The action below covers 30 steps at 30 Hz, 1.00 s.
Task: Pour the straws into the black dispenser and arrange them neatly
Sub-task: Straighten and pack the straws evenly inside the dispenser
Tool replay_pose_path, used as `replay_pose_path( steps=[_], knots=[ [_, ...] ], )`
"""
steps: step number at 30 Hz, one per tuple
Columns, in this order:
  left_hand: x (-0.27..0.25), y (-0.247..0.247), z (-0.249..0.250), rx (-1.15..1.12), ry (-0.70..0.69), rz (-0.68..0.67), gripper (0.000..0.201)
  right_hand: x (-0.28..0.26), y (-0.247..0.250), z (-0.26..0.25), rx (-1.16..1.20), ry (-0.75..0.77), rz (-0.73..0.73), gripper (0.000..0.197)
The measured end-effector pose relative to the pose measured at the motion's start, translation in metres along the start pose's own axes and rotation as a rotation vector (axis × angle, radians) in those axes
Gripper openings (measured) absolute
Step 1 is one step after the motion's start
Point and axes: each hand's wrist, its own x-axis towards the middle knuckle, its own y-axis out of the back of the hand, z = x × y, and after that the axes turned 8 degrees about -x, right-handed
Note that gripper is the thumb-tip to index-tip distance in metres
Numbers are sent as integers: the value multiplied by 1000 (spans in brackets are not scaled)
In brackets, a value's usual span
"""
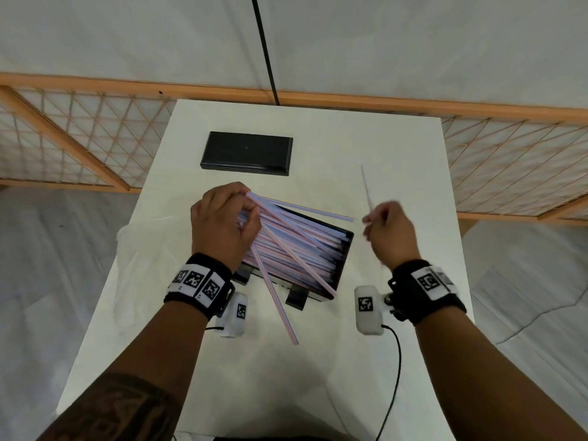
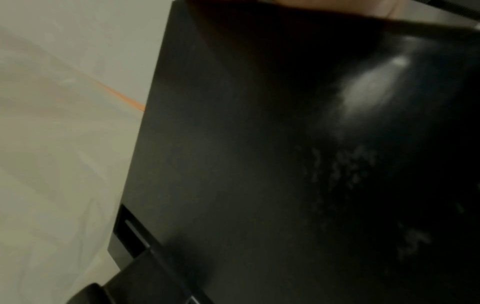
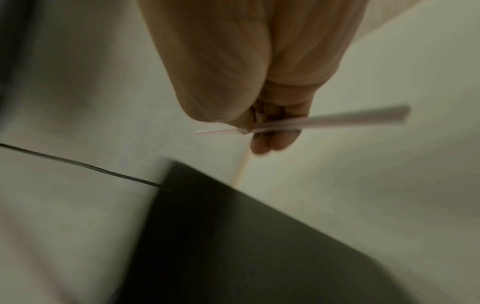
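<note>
1. A white table point(image 1: 318, 361) is seen from above, with both of a person's forearms reaching over it.
2. A black dispenser point(image 1: 345, 253) stands open in the middle of the table, filled with pink and blue striped straws point(image 1: 296, 246) lying roughly lengthwise, several of them crossed and askew.
3. A few straws stick out past the box: one long straw point(image 1: 280, 303) slants over the near edge onto the table, and another point(image 1: 318, 210) juts over the far right corner.
4. The left hand point(image 1: 222, 224) sits at the left end of the dispenser, fingers curled round the ends of a fanned bunch of straws.
5. The right hand point(image 1: 389, 230) hovers just right of the dispenser, apart from it, pinching a single straw point(image 1: 366, 186) that points away from the person; the right wrist view shows that straw point(image 3: 324, 121) between thumb and fingers.
6. A black lid point(image 1: 246, 153) lies flat on the far side of the table, well apart from the dispenser.
7. The left wrist view is mostly filled by the dispenser's dark side wall point(image 2: 233, 164).
</note>
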Motion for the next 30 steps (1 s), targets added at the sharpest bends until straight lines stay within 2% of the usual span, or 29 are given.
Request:
replay_pose_path(
  steps=[2, 4, 6, 8, 10, 12, 15, 18, 23, 30],
  knots=[
    [0, 0, 0, -6, 4, 4, 5, -12, 25, -50, 83, 237, 79, 17],
    [0, 0, 1, -8, 2, 1, 5, -28, 27, -91, 20, 487, -44, 18],
    [0, 0, 2, -7, 0, -1, 6, -44, 9, -107, -178, 617, -204, 25],
    [0, 0, 2, -5, 12, -2, 7, -56, -15, -103, -391, 680, -232, 23],
    [0, 1, 3, 3, 19, -16, 12, -63, -29, -95, -555, 682, -209, 14],
    [1, 1, 2, -26, 20, -10, 10, -70, -32, -91, -643, 617, -220, 15],
    [-1, -2, 1, -108, 92, 100, 3, -79, -35, -85, -628, 523, -251, 16],
    [-1, -7, 1, -141, 204, 174, 8, -84, -35, -83, -584, 442, -303, 15],
    [-1, -10, 1, -172, 190, 188, 10, -85, -38, -84, -562, 480, -212, 9],
    [-2, -4, 2, -238, 160, 201, 7, -98, -50, -76, -493, 581, -96, 21]
  ],
)
